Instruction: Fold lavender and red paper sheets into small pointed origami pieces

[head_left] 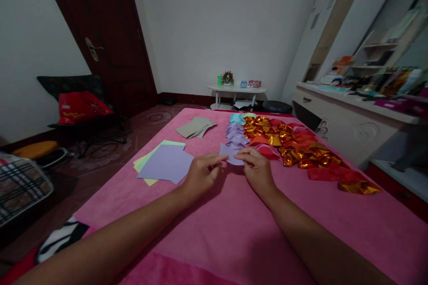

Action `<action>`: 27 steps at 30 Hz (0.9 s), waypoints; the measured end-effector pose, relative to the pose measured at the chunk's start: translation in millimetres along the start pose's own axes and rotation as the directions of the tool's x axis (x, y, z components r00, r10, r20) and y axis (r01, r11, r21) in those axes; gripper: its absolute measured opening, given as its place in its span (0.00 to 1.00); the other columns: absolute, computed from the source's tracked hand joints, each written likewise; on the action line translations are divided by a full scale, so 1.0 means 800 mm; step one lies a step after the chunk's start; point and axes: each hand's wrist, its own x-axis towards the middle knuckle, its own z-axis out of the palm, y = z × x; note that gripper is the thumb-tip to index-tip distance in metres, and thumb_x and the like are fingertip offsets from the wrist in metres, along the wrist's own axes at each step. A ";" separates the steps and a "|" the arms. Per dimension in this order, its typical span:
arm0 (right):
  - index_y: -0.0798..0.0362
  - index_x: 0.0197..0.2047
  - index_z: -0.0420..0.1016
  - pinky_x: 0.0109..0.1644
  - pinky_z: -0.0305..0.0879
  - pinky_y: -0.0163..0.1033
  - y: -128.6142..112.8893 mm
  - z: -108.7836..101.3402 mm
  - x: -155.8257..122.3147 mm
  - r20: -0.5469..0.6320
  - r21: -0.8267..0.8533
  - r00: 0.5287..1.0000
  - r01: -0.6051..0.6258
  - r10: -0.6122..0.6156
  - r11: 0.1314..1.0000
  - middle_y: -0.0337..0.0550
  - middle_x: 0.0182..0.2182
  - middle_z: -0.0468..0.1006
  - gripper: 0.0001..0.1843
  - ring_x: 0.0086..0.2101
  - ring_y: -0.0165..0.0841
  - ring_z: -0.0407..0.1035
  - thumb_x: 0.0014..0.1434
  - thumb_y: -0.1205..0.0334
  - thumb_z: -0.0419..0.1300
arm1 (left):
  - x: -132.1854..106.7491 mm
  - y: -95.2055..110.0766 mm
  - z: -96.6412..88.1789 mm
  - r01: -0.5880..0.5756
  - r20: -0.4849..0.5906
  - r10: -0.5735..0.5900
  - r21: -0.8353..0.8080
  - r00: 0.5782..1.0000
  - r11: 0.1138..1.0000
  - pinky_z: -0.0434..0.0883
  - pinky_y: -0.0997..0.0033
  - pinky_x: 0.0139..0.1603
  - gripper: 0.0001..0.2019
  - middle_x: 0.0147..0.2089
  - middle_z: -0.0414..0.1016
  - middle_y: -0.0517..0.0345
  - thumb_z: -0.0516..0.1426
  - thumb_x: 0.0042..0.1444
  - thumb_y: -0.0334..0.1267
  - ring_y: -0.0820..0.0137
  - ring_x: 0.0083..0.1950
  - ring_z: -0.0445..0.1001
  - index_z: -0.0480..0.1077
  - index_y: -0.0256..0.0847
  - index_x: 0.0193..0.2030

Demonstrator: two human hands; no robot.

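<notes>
Between my two hands is a small piece of purple paper (230, 153), held just above the pink cloth. My left hand (204, 173) pinches its left edge between thumb and fingers. On the other side, my right hand (259, 170) grips the right edge the same way. Right behind it runs a row of folded purple paper pieces (236, 131), so the far edge of the held sheet is hard to separate from them. Left of my left hand lies a loose stack of purple, green and yellow paper sheets (167, 162).
Grey paper cards (195, 128) lie fanned out farther back on the pink cloth (214, 231). Rows of folded gold and red foil pieces (274, 138) spread over the right side. Beyond stand a small white table (238, 89) and, at right, a cluttered dresser (337, 116).
</notes>
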 end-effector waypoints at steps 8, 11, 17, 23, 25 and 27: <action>0.51 0.38 0.78 0.41 0.71 0.38 -0.024 -0.020 -0.026 0.235 -0.050 0.957 0.185 -0.169 0.981 0.46 0.38 0.75 0.18 0.39 0.33 0.72 0.52 0.79 0.53 | -0.039 0.010 -0.030 -0.083 0.366 -0.006 0.225 0.930 0.971 0.68 0.72 0.38 0.16 0.40 0.77 0.51 0.52 0.59 0.34 0.68 0.37 0.74 0.72 0.44 0.53; 0.51 0.38 0.78 0.40 0.72 0.37 -0.025 -0.027 -0.034 0.334 -0.080 0.925 0.218 -0.180 0.973 0.46 0.38 0.75 0.16 0.38 0.33 0.72 0.54 0.77 0.54 | -0.042 0.011 -0.030 -0.084 0.407 -0.059 0.324 0.911 0.942 0.68 0.71 0.36 0.16 0.39 0.73 0.53 0.58 0.54 0.40 0.67 0.37 0.72 0.74 0.47 0.50; 0.51 0.37 0.78 0.40 0.72 0.36 -0.031 -0.039 -0.041 0.249 -0.095 0.953 0.204 -0.175 0.974 0.46 0.37 0.76 0.14 0.37 0.32 0.73 0.55 0.76 0.54 | -0.035 0.004 -0.024 -0.056 0.381 -0.048 0.257 0.923 0.965 0.67 0.64 0.46 0.25 0.50 0.69 0.50 0.63 0.48 0.46 0.62 0.47 0.69 0.70 0.47 0.55; 0.48 0.38 0.78 0.44 0.71 0.40 -0.035 -0.044 -0.037 -0.022 0.011 0.998 0.053 -0.053 0.999 0.45 0.40 0.77 0.14 0.42 0.34 0.73 0.55 0.75 0.57 | -0.020 -0.001 -0.017 0.488 0.345 -0.364 -0.408 0.865 0.772 0.69 0.67 0.43 0.28 0.47 0.74 0.44 0.53 0.57 0.54 0.65 0.43 0.73 0.66 0.39 0.59; 0.47 0.38 0.79 0.45 0.71 0.41 -0.037 -0.043 -0.037 -0.054 0.032 0.997 0.055 -0.054 0.998 0.45 0.41 0.77 0.14 0.43 0.35 0.72 0.55 0.75 0.58 | -0.014 -0.003 -0.013 0.617 0.442 -0.432 -0.610 0.786 0.497 0.70 0.71 0.38 0.26 0.43 0.75 0.43 0.51 0.59 0.55 0.68 0.37 0.74 0.70 0.36 0.53; 0.46 0.39 0.79 0.44 0.71 0.40 -0.040 -0.042 -0.038 -0.060 0.030 0.996 0.073 -0.071 0.997 0.45 0.41 0.77 0.15 0.42 0.35 0.73 0.55 0.75 0.58 | -0.010 -0.005 -0.008 0.667 0.512 -0.459 -0.687 0.726 0.288 0.70 0.74 0.34 0.23 0.39 0.76 0.46 0.53 0.58 0.54 0.72 0.32 0.74 0.73 0.35 0.46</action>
